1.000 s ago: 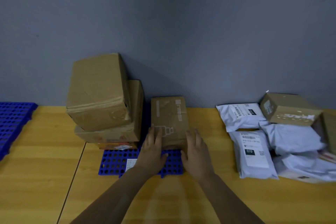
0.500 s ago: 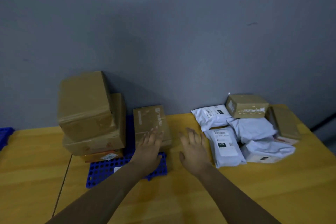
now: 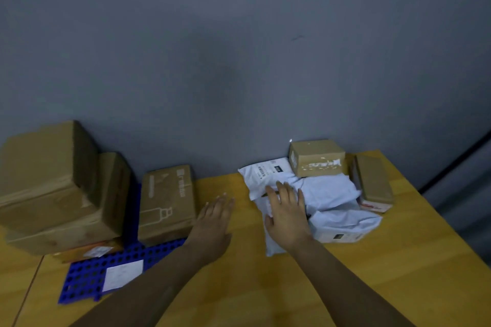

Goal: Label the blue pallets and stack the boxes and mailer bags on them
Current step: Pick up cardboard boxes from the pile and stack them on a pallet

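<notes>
Head view. A blue pallet point(image 3: 90, 281) lies at the near left of the wooden surface point(image 3: 252, 287), its white label point(image 3: 122, 273) stuck on the front deck, where no cargo covers it. Behind the label, three stacked boxes point(image 3: 47, 175) fill the pallet's left side, the largest on top and tilted. A printed box point(image 3: 167, 202) lies flat beside them on the right side, set against the wall point(image 3: 239, 61), probably to keep the load square. The left hand point(image 3: 212, 223) hovers just right of the printed box, its grip apart, fingers straight, holding nothing. The right hand point(image 3: 287, 215) lies palm down over the front bag point(image 3: 272, 245) of a pile of white mailer bags point(image 3: 326, 191), well apart from the pallet. Its grip is also apart, fingers spread and not yet closed on the bag; contact is likely but not certain. A small box point(image 3: 316, 158) rests on the pile's far edge and a flat box point(image 3: 373, 183) on its right. The task is judged partly done, with a bag pick-up in hand. The slack bags may slide when lifted.
</notes>
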